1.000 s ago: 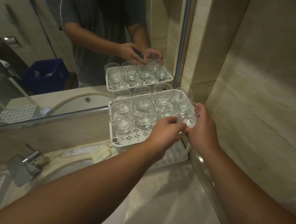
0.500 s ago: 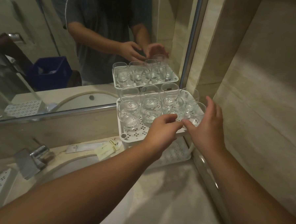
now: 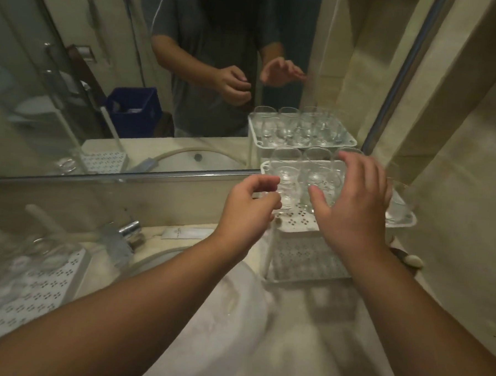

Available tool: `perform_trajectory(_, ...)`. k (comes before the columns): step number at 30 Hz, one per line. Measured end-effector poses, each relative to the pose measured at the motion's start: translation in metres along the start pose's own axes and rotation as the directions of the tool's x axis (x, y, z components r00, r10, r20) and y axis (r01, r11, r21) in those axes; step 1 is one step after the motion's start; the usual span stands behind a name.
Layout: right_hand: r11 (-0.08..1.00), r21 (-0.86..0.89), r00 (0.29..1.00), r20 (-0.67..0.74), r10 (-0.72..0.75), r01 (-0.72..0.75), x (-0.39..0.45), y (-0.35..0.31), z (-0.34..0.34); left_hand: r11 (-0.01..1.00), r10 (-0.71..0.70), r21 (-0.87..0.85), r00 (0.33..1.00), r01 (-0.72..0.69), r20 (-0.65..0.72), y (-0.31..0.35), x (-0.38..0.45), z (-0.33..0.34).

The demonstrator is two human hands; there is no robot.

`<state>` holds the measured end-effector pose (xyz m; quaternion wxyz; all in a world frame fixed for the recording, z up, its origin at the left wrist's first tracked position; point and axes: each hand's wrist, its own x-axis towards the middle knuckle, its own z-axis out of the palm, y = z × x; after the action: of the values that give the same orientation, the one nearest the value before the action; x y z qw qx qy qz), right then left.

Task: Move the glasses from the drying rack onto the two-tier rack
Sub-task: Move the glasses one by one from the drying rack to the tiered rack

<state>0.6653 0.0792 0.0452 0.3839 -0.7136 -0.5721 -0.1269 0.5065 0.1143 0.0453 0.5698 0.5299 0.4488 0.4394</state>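
The right hand (image 3: 355,205) has let go of its glass (image 3: 395,207), fingers now spread wide; left hand (image 3: 248,208) loosely curled, empty. Top tier (image 3: 294,222) loaded just beyond the fingers.

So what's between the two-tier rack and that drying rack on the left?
In the head view, the sink basin, faucet and a paper sachet lie between the two-tier rack and the drying rack.

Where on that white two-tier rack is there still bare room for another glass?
The white perforated two-tier rack has a bare patch at the top tier's front edge, beside the left hand; its lower tier looks bare. Clear glasses crowd the top tier's back.
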Motion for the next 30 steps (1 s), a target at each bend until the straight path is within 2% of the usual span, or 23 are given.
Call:
perform_trajectory(5, 0.962, 0.242, 0.984, 0.097, -0.151, 0.124, -0.018, -0.086, 0.028, 0.999, 0.042, 0.019, 0.991, -0.040, -0.129, 0.009, -0.016, -0.069)
perform_trajectory(13, 0.882, 0.430, 0.926, 0.218, -0.308, 0.192, -0.065, -0.205, 0.085, 0.993, 0.070, 0.109, 0.941, -0.035, -0.330, 0.012, -0.047, -0.196)
perform_trajectory(23, 0.827, 0.534, 0.825, 0.379, -0.419, 0.174, -0.103, -0.313, 0.150, 0.989, 0.087, 0.149, 0.836, -0.006, -0.541, -0.016, -0.077, -0.349)
perform_trajectory(30, 0.835, 0.515, 0.684, 0.540, -0.490, 0.192, -0.130, -0.368, 0.204, 0.990, -0.008, 0.103, 0.752, 0.101, -0.659, -0.042, -0.093, -0.425)
